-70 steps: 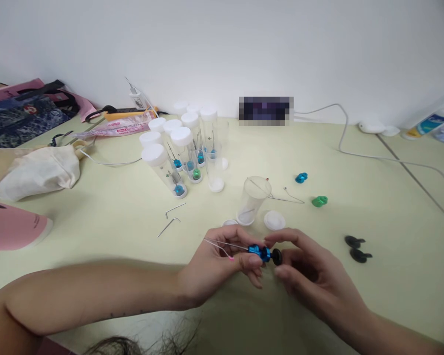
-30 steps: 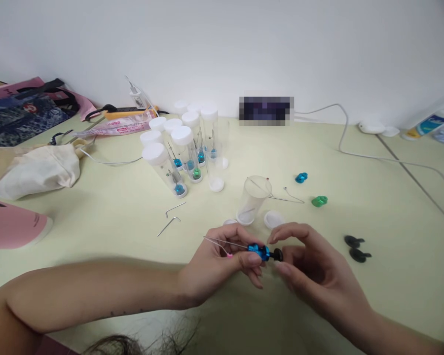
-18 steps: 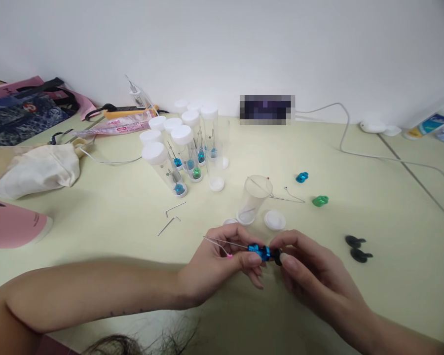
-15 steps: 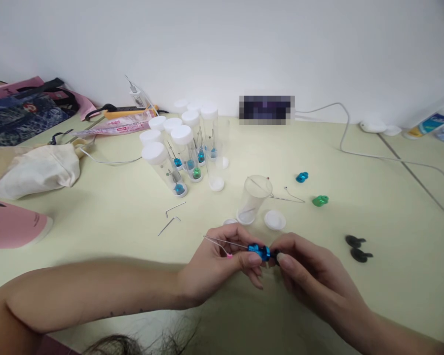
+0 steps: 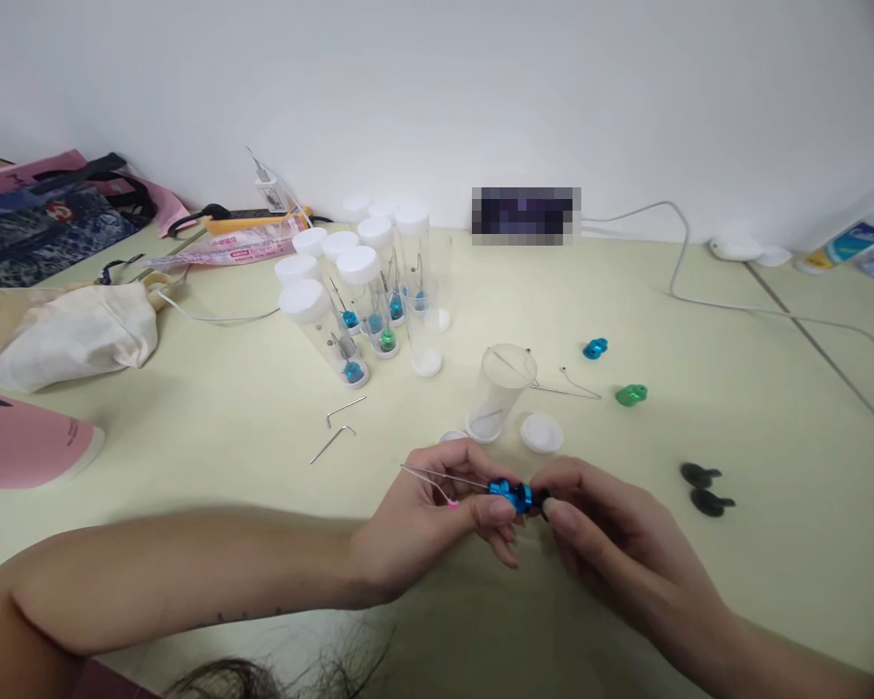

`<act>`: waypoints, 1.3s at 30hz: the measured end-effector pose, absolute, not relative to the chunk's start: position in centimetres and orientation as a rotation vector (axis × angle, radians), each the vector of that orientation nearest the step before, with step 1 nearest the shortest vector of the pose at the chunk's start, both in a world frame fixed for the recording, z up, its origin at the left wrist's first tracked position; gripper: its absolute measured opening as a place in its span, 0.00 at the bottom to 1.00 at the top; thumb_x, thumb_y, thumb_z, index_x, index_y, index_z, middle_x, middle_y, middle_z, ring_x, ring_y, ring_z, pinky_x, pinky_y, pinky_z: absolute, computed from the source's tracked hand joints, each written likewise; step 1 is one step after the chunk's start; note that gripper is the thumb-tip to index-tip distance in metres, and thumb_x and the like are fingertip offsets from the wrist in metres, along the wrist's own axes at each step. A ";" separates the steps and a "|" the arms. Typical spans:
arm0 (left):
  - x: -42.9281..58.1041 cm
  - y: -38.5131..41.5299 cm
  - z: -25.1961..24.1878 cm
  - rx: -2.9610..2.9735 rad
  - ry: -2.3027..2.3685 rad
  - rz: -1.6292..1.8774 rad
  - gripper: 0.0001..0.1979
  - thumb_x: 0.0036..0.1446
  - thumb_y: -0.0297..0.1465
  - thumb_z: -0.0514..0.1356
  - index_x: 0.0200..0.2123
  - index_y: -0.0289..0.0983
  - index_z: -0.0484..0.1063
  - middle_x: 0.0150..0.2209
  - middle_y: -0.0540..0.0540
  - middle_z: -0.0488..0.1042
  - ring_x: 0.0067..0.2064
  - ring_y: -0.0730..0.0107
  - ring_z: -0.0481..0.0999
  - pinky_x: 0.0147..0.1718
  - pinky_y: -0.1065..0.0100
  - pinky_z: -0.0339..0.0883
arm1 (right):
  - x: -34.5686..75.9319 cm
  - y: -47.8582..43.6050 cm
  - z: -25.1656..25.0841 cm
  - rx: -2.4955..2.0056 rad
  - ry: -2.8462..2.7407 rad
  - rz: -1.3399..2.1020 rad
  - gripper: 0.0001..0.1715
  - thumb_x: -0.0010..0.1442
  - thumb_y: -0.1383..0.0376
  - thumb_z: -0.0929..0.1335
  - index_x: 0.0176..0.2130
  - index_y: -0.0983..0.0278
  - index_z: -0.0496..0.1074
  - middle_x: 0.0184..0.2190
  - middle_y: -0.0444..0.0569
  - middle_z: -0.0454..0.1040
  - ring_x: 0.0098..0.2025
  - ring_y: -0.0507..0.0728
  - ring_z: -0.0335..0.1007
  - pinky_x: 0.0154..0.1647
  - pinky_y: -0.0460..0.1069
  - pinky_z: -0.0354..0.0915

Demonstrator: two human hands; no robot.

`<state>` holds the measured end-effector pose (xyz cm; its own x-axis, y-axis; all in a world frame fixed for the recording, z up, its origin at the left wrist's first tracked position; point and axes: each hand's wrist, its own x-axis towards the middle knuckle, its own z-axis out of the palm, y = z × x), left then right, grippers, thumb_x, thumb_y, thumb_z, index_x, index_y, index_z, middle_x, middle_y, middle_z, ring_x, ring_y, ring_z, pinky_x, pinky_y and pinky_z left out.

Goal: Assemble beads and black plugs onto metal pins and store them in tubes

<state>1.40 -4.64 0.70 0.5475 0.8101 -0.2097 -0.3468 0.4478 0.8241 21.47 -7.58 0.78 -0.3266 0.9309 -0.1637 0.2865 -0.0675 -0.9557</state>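
Observation:
My left hand (image 5: 437, 515) pinches a small blue metal part (image 5: 510, 494) low in the middle of the view; a thin wire with a pink tip (image 5: 437, 482) sticks out leftward from it. My right hand (image 5: 612, 544) has thumb and forefinger closed on a black knob (image 5: 544, 501) at the blue part's right end. Just beyond the hands stand an open clear tube (image 5: 501, 391) and a loose white cap (image 5: 541, 433).
Several white-capped clear tubes (image 5: 356, 301) holding blue and green parts stand behind. Two bent wires (image 5: 339, 427), a loose blue part (image 5: 593, 349), a green part (image 5: 630, 394) and two black knobs (image 5: 706, 488) lie on the pale table (image 5: 699, 320). Bags (image 5: 65, 330) sit left; a cable (image 5: 735, 309) runs right.
My right thumb and forefinger, apart around the black knob earlier, have closed onto it. My left hand and the blue part have stayed in place.

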 end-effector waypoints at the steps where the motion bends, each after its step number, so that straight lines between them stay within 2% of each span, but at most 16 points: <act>1: 1.4 -4.6 0.7 0.814 0.664 0.785 0.06 0.53 0.26 0.65 0.35 0.30 0.73 0.24 0.47 0.76 0.25 0.74 0.77 0.28 0.72 0.73 | 21.4 -7.5 0.8 -1.333 -1.643 1.402 0.13 0.66 0.53 0.62 0.41 0.60 0.67 0.20 0.39 0.59 0.22 0.50 0.53 0.22 0.46 0.51; 11: 1.5 -4.6 0.7 0.792 0.682 0.797 0.08 0.52 0.28 0.66 0.34 0.30 0.74 0.25 0.47 0.75 0.25 0.73 0.76 0.28 0.71 0.74 | 21.1 -7.4 0.8 -1.332 -1.622 1.349 0.11 0.64 0.55 0.65 0.42 0.59 0.67 0.19 0.38 0.57 0.21 0.50 0.51 0.21 0.45 0.50; 14: 1.4 -4.7 0.8 0.797 0.671 0.770 0.07 0.52 0.27 0.66 0.34 0.31 0.73 0.24 0.47 0.76 0.25 0.73 0.77 0.28 0.71 0.73 | 21.2 -7.3 1.1 -1.338 -1.668 1.363 0.15 0.66 0.54 0.62 0.36 0.61 0.69 0.20 0.40 0.59 0.21 0.50 0.53 0.21 0.46 0.51; 18: 1.4 -4.8 0.8 0.802 0.650 0.754 0.06 0.52 0.26 0.66 0.34 0.31 0.73 0.25 0.47 0.76 0.25 0.73 0.77 0.28 0.71 0.73 | 21.3 -7.2 1.1 -1.327 -1.729 1.373 0.24 0.68 0.53 0.59 0.26 0.63 0.65 0.19 0.42 0.60 0.21 0.50 0.53 0.20 0.46 0.51; 20: 1.4 -4.7 0.8 0.803 0.651 0.768 0.06 0.52 0.26 0.66 0.34 0.31 0.73 0.24 0.47 0.76 0.25 0.73 0.77 0.28 0.72 0.73 | 21.2 -7.3 0.9 -1.319 -1.712 1.375 0.20 0.67 0.53 0.60 0.30 0.62 0.67 0.19 0.41 0.60 0.21 0.50 0.53 0.21 0.46 0.51; 22: 1.4 -4.7 0.7 0.804 0.662 0.789 0.07 0.52 0.26 0.66 0.35 0.30 0.73 0.25 0.47 0.76 0.25 0.74 0.77 0.28 0.72 0.74 | 21.2 -7.4 0.6 -1.322 -1.655 1.364 0.13 0.65 0.53 0.63 0.38 0.60 0.67 0.20 0.39 0.58 0.21 0.50 0.53 0.21 0.45 0.51; 24: 1.4 -4.6 0.7 0.809 0.669 0.800 0.07 0.53 0.27 0.66 0.35 0.30 0.74 0.25 0.47 0.75 0.26 0.74 0.76 0.28 0.72 0.74 | 21.1 -7.4 0.5 -1.332 -1.609 1.348 0.13 0.63 0.53 0.65 0.42 0.59 0.65 0.20 0.37 0.56 0.21 0.50 0.52 0.21 0.45 0.50; 27: 1.3 -4.7 0.7 0.824 0.667 0.776 0.07 0.53 0.28 0.65 0.35 0.30 0.73 0.25 0.47 0.75 0.25 0.74 0.76 0.28 0.71 0.74 | 21.2 -7.3 0.7 -1.338 -1.644 1.377 0.14 0.64 0.52 0.64 0.37 0.60 0.67 0.19 0.39 0.57 0.21 0.50 0.52 0.21 0.45 0.50; 29: 1.3 -4.7 0.7 0.825 0.661 0.756 0.07 0.52 0.28 0.66 0.34 0.31 0.73 0.25 0.48 0.75 0.25 0.73 0.77 0.28 0.70 0.74 | 21.3 -7.2 1.0 -1.324 -1.709 1.406 0.20 0.67 0.52 0.60 0.30 0.62 0.67 0.20 0.41 0.59 0.21 0.50 0.53 0.20 0.46 0.50; 31: 1.3 -4.7 0.7 0.817 0.664 0.746 0.08 0.51 0.28 0.67 0.34 0.32 0.73 0.25 0.48 0.76 0.25 0.72 0.77 0.28 0.70 0.73 | 21.3 -7.2 1.1 -1.310 -1.756 1.404 0.23 0.67 0.52 0.59 0.27 0.62 0.66 0.20 0.42 0.60 0.21 0.50 0.54 0.21 0.46 0.51; 34: 1.3 -4.7 0.6 0.821 0.690 0.758 0.09 0.51 0.29 0.67 0.34 0.31 0.73 0.25 0.47 0.75 0.25 0.73 0.77 0.28 0.71 0.73 | 21.2 -7.3 0.8 -1.335 -1.708 1.349 0.15 0.65 0.52 0.63 0.35 0.61 0.68 0.19 0.39 0.58 0.21 0.50 0.53 0.21 0.46 0.51; 36: 1.3 -4.6 0.6 0.833 0.698 0.765 0.09 0.52 0.30 0.67 0.35 0.31 0.74 0.25 0.47 0.76 0.25 0.73 0.76 0.28 0.70 0.73 | 21.2 -7.4 0.6 -1.351 -1.658 1.327 0.14 0.62 0.53 0.66 0.40 0.60 0.67 0.18 0.37 0.56 0.20 0.50 0.52 0.21 0.45 0.50; 39: 1.3 -4.7 0.8 0.829 0.687 0.752 0.09 0.52 0.30 0.66 0.34 0.31 0.73 0.25 0.47 0.76 0.25 0.72 0.77 0.28 0.71 0.73 | 21.3 -7.4 0.6 -1.322 -1.683 1.366 0.15 0.64 0.52 0.64 0.35 0.61 0.68 0.19 0.38 0.57 0.21 0.50 0.53 0.21 0.45 0.51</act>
